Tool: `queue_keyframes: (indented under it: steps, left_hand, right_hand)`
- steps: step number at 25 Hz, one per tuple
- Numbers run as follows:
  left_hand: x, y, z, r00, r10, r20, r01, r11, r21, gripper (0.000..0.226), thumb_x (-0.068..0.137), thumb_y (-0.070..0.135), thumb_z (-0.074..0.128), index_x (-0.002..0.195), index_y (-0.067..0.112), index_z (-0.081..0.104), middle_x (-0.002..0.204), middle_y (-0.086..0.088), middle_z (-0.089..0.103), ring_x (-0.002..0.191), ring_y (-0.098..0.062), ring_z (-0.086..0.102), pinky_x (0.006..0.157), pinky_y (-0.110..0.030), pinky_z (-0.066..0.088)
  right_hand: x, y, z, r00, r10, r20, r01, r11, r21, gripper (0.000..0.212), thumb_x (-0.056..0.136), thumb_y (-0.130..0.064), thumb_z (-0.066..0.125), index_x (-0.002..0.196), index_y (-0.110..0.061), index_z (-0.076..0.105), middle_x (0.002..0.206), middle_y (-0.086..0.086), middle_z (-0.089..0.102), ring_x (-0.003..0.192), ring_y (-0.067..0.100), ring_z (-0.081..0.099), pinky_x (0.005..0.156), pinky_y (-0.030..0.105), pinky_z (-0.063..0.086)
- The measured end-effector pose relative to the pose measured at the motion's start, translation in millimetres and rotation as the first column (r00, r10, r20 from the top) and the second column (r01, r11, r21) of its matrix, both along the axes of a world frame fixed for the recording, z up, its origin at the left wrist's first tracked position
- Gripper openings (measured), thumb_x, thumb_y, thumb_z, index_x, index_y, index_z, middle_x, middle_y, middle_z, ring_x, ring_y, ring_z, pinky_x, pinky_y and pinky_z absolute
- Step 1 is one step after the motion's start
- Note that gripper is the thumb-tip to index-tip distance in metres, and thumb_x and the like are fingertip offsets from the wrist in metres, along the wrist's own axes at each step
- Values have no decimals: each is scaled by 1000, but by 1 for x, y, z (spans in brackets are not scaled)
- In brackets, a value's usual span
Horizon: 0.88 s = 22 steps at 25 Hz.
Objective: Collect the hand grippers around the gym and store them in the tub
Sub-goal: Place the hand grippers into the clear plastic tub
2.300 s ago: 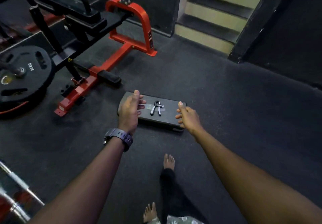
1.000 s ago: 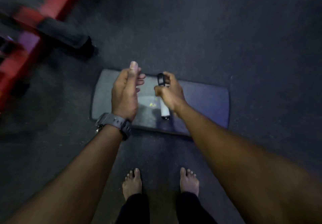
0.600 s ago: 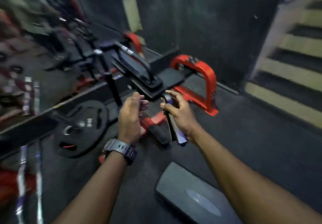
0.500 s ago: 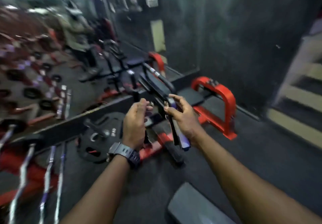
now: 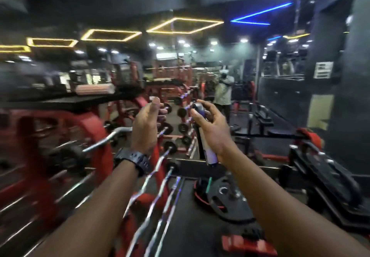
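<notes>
My right hand [image 5: 212, 130] is closed around a hand gripper [image 5: 202, 142], a dark handle with a pale purple lower end that sticks out below my palm. The gripper is held upright at chest height in the middle of the view. My left hand [image 5: 147, 128], with a black watch on the wrist, is raised beside it, fingers apart and holding nothing. A small gap separates the two hands. No tub is in view.
A large wall mirror ahead reflects the gym and a person [image 5: 224, 88]. Chrome barbells [image 5: 160, 178] lean in a red rack [image 5: 94, 136] at lower left. A black weight plate [image 5: 224, 198] and a dark machine [image 5: 320, 178] stand lower right.
My right hand picked the hand gripper off the dark pad on the floor. My view then swung up and left, from the floor to the mirror wall and bar rack.
</notes>
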State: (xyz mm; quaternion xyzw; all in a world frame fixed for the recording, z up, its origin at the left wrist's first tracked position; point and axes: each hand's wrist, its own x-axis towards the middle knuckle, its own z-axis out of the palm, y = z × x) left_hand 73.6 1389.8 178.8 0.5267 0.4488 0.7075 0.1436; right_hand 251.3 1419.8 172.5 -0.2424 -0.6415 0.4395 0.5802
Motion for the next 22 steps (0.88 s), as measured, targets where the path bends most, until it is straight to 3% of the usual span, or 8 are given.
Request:
queue_keyframes:
  steps: [4, 6, 9, 12, 15, 18, 20, 22]
  left_hand:
    - [-126, -91, 9, 956, 288, -49, -288, 958, 11, 56, 77, 78, 40, 88, 30, 66, 93, -1, 73, 86, -18, 68, 81, -42, 49]
    - [-185, -149, 11, 891, 452, -54, -452, 892, 12, 58, 77, 78, 38, 91, 30, 66, 95, -1, 74, 89, -20, 69, 83, -41, 51]
    - [-249, -239, 7, 764, 645, -20, -645, 765, 7, 58, 79, 77, 40, 93, 28, 68, 96, -6, 74, 93, -28, 70, 89, -49, 53]
    - [-286, -343, -1, 569, 822, -1, -822, 569, -3, 52, 79, 76, 43, 87, 31, 68, 94, -9, 74, 88, -29, 70, 87, -48, 54]
    - [-293, -442, -6, 360, 931, 54, -931, 362, -39, 44, 80, 73, 44, 80, 37, 70, 88, -3, 71, 80, -21, 65, 74, -36, 49]
    - [-277, -515, -11, 199, 975, 102, -978, 204, -44, 38, 100, 47, 41, 90, 18, 64, 82, -4, 64, 72, -13, 56, 60, -18, 41]
    - [-265, -559, -18, 109, 990, 89, -991, 115, -65, 37, 104, 37, 36, 100, 8, 59, 86, -10, 59, 75, -17, 51, 59, -17, 37]
    - [-258, -600, -22, 13, 997, 80, -996, 20, -88, 45, 102, 45, 36, 105, 7, 60, 93, -12, 61, 82, -22, 54, 67, -23, 41]
  right_hand:
    - [-151, -49, 14, 967, 252, -24, -250, 966, 58, 34, 93, -19, 68, 126, -14, 61, 119, 9, 70, 108, 13, 65, 96, 29, 53]
    - [-224, -83, 19, 918, 396, -6, -395, 916, 68, 40, 91, -28, 71, 128, -19, 62, 119, 2, 71, 113, 13, 65, 97, 32, 53]
    - [-316, -139, 20, 808, 589, 29, -589, 803, 95, 37, 86, -38, 73, 121, -29, 65, 118, -1, 72, 117, 18, 65, 103, 47, 52]
    - [-394, -214, 16, 632, 773, 49, -774, 627, 93, 47, 80, -49, 74, 123, -31, 65, 120, -2, 72, 118, 18, 64, 104, 49, 50]
    - [-445, -291, 4, 425, 902, 82, -904, 418, 85, 41, 88, -35, 72, 126, -21, 64, 117, 0, 72, 111, 16, 67, 102, 43, 52]
    - [-476, -358, -13, 262, 962, 81, -965, 258, 55, 35, 92, -21, 70, 125, -13, 64, 123, 6, 70, 112, 13, 66, 101, 34, 51]
    - [-490, -404, -25, 151, 984, 93, -989, 149, 24, 34, 91, -24, 71, 124, -17, 65, 120, 4, 71, 109, 15, 68, 100, 39, 53]
    - [-505, -447, -34, 61, 993, 100, -998, 63, -9, 33, 90, -28, 72, 122, -24, 66, 111, 0, 73, 100, 17, 69, 99, 49, 53]
